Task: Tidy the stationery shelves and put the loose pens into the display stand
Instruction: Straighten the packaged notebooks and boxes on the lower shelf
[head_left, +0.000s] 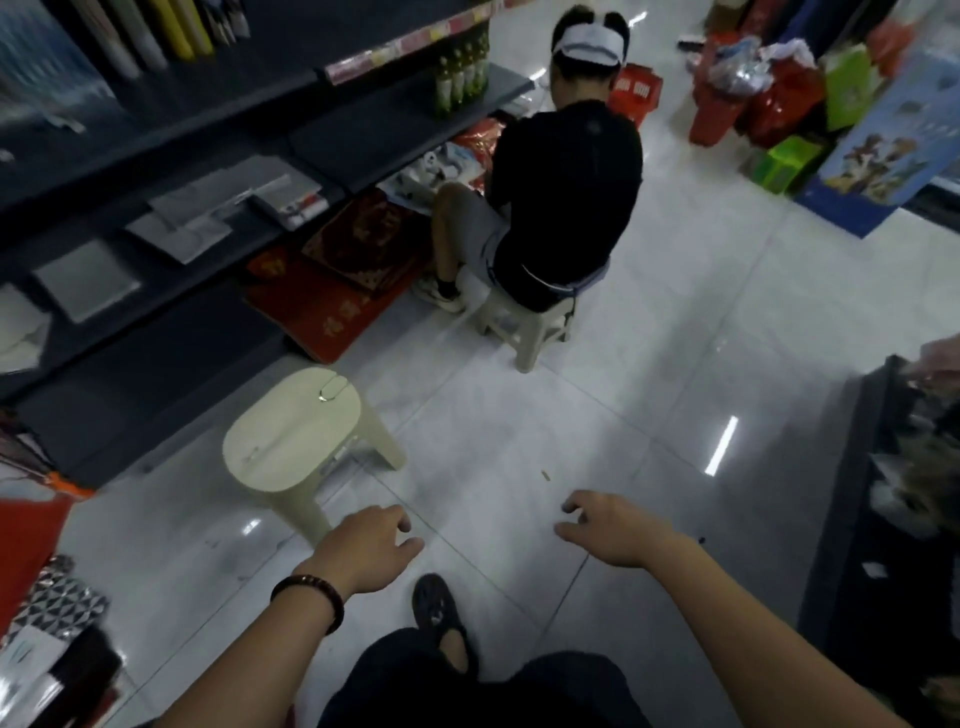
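Honestly, the job looked barely begun at this point. Neither hand had a pen in it, and I couldn't spot any loose pens or the display stand anywhere. The only candidate was a tiny tan scrap (545, 474) on the floor (519, 405), too small to say what it was. The stationery shelves (156, 171) on the left held grey folders and paper packs lying a bit crooked, so my guess is the tidying was all left to do.

The left hand (371, 545), with a bead bracelet (311, 597) at the wrist, hung out front with loosely curled fingers, empty, near a cream plastic stool (291, 431). The right hand (613, 530) was the same: relaxed, palm down, holding nothing. Another person (566, 171) sat on a second stool further up the aisle.
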